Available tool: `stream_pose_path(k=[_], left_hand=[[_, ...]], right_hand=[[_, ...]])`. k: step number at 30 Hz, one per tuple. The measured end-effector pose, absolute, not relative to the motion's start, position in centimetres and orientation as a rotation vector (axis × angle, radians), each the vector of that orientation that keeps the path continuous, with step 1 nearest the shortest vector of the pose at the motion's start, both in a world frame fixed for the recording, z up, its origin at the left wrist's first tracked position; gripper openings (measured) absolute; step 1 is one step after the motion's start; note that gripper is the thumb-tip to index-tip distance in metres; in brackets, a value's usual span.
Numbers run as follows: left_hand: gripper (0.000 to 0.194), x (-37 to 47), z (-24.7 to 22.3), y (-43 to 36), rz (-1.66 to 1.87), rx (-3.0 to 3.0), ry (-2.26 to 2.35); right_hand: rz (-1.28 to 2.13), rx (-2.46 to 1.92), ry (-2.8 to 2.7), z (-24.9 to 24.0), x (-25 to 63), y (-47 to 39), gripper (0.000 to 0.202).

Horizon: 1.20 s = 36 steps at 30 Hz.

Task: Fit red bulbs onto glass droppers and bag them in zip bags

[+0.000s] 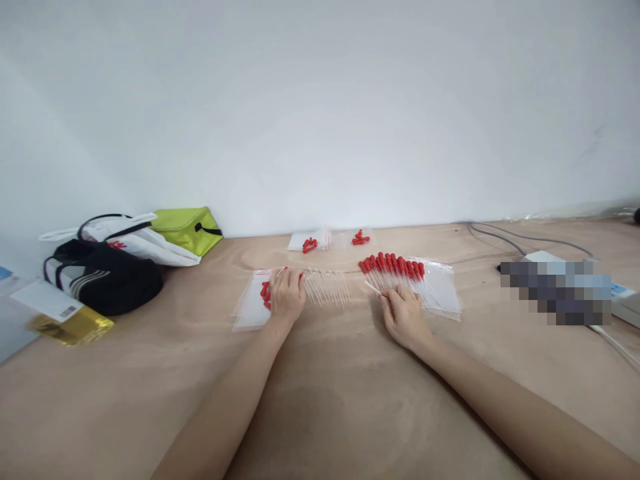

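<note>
My left hand (pixel 288 295) is over the right side of a clear zip bag (pixel 249 315), fingers curled down, with red showing at the fingertips; it appears closed on a red rubber bulb. More red rubber bulbs (pixel 265 293) lie on that bag, partly hidden by the hand. To its right, several thin clear tubes (pixel 327 288) lie side by side. My right hand (pixel 404 315) pinches one thin clear tube (pixel 373 288) near its lower end. Just beyond it, several droppers with red bulbs (pixel 393 265) lie in a fanned row, partly over another zip bag (pixel 444 287).
Farther back are small bags with red bulbs (pixel 309 245) and more red bulbs (pixel 360 238). A black bag (pixel 113 280), a white bag (pixel 165 248), a lime-green bag (pixel 183 225) and a gold packet (pixel 75 327) stand left. Grey cables (pixel 500 239) and a blurred object (pixel 560 290) lie right.
</note>
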<state>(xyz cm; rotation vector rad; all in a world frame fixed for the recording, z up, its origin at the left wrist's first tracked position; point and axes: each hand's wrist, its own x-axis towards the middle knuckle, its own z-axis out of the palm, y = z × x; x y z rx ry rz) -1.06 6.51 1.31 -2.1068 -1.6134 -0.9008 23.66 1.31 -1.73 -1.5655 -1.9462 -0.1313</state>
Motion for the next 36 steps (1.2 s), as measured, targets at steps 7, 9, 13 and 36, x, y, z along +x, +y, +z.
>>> stream_pose_path(k=[7,9,13,36], left_hand=[[0.021,1.3,-0.4,0.8,-1.175,-2.661,-1.402],[0.017,1.6,-0.4,-0.1,-1.186,-2.759,-1.392],[0.009,1.7,-0.2,-0.1,-1.173,-2.794,-1.472],[0.021,1.5,0.4,0.2,-1.042,-2.929,-1.166]], right_hand=[[0.127,-1.293,-2.008,-1.3,23.5,1.0,0.026],[0.191,-1.201,-2.078,-1.1,23.2,0.7,0.025],[0.300,-1.073,-2.212,-0.7,22.7,0.2,0.028],[0.216,-1.023,-2.366,-0.5,22.7,0.5,0.029]])
